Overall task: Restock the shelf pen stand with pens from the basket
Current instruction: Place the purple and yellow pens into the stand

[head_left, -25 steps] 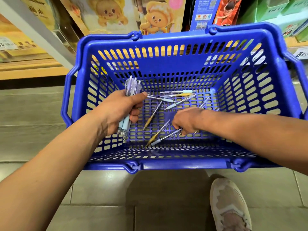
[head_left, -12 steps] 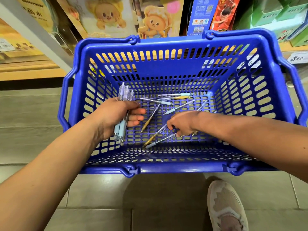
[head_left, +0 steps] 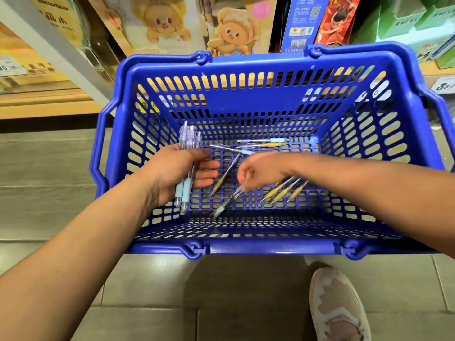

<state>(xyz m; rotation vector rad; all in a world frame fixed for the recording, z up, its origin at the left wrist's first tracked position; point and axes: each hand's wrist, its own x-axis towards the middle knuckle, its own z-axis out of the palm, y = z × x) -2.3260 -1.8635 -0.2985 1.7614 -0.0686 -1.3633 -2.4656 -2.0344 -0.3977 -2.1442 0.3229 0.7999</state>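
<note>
My left hand [head_left: 179, 168] grips a bundle of pens [head_left: 183, 190] above the basket's [head_left: 246, 249] left floor. My right hand [head_left: 258, 169] pinches one blue-grip pen [head_left: 226, 203] mid-basket. Best to slot it parallel into the bundle. Loose pens [head_left: 283, 193] lie across the basket floor; the pen stand is out of view.

Left hand [head_left: 177, 171] gripping pens [head_left: 188, 136], right hand [head_left: 261, 171] (curled)
</note>
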